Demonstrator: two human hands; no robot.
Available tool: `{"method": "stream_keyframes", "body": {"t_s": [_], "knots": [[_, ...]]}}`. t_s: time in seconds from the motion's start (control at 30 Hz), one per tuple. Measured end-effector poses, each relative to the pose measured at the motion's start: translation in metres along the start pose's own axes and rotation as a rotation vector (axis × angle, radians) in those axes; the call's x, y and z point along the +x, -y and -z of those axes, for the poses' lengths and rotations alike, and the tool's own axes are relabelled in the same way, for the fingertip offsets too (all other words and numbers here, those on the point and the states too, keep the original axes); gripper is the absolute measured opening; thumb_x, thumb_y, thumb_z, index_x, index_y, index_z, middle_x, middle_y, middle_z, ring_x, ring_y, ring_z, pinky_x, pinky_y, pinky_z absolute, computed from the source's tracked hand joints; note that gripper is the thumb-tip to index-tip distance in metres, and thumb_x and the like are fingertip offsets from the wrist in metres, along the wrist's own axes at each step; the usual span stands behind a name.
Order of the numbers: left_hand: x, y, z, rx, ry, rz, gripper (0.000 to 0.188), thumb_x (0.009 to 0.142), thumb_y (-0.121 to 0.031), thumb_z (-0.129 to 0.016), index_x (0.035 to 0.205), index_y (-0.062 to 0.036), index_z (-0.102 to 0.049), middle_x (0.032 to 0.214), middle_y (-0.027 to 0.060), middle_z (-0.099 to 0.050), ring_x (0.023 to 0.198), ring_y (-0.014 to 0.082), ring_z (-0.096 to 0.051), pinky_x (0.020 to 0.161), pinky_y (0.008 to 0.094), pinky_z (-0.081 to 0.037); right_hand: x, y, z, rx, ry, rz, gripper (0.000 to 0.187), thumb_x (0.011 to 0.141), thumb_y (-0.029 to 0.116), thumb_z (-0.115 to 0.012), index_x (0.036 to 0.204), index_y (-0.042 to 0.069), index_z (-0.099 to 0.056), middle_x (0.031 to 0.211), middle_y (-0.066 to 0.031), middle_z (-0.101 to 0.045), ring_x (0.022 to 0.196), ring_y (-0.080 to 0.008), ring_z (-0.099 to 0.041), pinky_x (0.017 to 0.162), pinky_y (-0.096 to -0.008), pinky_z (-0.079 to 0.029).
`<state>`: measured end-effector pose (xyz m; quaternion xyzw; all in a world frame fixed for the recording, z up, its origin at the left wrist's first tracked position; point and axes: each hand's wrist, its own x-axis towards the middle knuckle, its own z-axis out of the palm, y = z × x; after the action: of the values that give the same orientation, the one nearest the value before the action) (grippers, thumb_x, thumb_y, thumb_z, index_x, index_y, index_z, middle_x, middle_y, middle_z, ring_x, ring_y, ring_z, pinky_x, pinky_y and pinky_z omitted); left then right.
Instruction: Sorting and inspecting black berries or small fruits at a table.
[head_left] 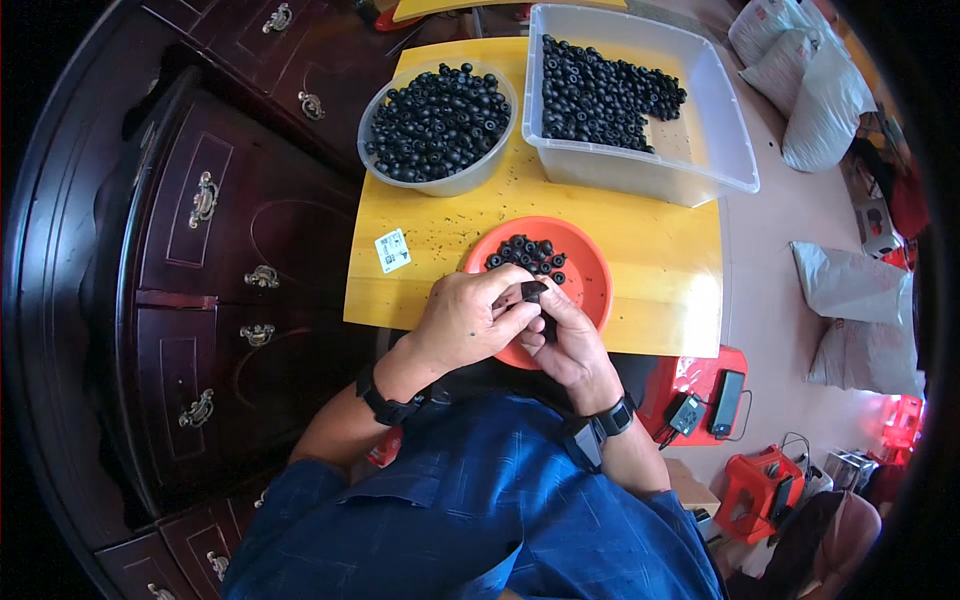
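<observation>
Over the near rim of an orange-red bowl, my two hands meet with their fingers closed. Between the fingertips of my left hand and the thumb of my right hand shows a small dark piece; its kind is hard to make out. Something black also shows in my right hand's curled fingers, mostly hidden. Several small black ring-shaped parts lie in the bowl, just beyond my fingers, with dark crumbs on the bowl's side.
A round clear tub heaped with black parts stands at the table's back left. Beside it, a large clear bin holds more. A white label card lies on the yellow table. Dark cabinets border the left; a red stool carries adapters.
</observation>
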<state>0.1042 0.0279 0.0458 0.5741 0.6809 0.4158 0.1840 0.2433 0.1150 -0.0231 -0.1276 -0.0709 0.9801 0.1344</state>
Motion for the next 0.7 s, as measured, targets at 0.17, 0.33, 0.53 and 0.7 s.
{"method": "stream_keyframes", "body": {"t_s": [0.17, 0.33, 0.53, 0.7], "knots": [[0.027, 0.015, 0.031, 0.221, -0.163, 0.101, 0.021, 0.088, -0.012, -0.075, 0.105, -0.0037, -0.067, 0.063, 0.0055, -0.056, 0.054, 0.0130, -0.054, 0.053, 0.0305, -0.045, -0.001, 0.001, 0.008, 0.088, -0.160, -0.039, 0.023, 0.104, 0.031, -0.059, 0.112, 0.009, -0.063, 0.103, -0.0043, -0.070, 0.079, -0.0134, -0.063, 0.064, -0.0255, -0.052], [0.048, 0.021, 0.065, 0.389, -0.403, 0.068, 0.029, 0.088, -0.018, -0.076, 0.113, -0.0056, -0.067, 0.071, 0.0087, -0.064, 0.060, 0.0202, -0.062, 0.056, 0.0342, -0.050, -0.002, 0.005, -0.003, 0.124, -0.272, -0.006, 0.031, 0.106, 0.032, -0.055, 0.120, 0.006, -0.064, 0.122, -0.0112, -0.070, 0.100, -0.0203, -0.068, 0.084, -0.0332, -0.057], [0.007, -0.005, 0.014, 0.131, 0.062, 0.120, 0.027, 0.087, -0.016, -0.076, 0.111, -0.0079, -0.069, 0.071, 0.0068, -0.068, 0.060, 0.0201, -0.067, 0.056, 0.0347, -0.052, 0.004, 0.005, 0.008, 0.154, -0.072, 0.040, 0.036, 0.108, 0.032, -0.050, 0.125, 0.004, -0.063, 0.128, -0.0140, -0.066, 0.115, -0.0247, -0.064, 0.100, -0.0416, -0.054], [-0.015, 0.002, -0.019, 0.225, 0.149, 0.060, 0.031, 0.084, -0.019, -0.077, 0.112, -0.0098, -0.068, 0.071, 0.0054, -0.068, 0.062, 0.0259, -0.068, 0.058, 0.0391, -0.054, 0.006, 0.001, 0.011, 0.196, -0.065, 0.049, 0.035, 0.108, 0.026, -0.047, 0.130, 0.000, -0.058, 0.136, -0.0208, -0.060, 0.124, -0.0345, -0.060, 0.108, -0.0496, -0.048]]}}
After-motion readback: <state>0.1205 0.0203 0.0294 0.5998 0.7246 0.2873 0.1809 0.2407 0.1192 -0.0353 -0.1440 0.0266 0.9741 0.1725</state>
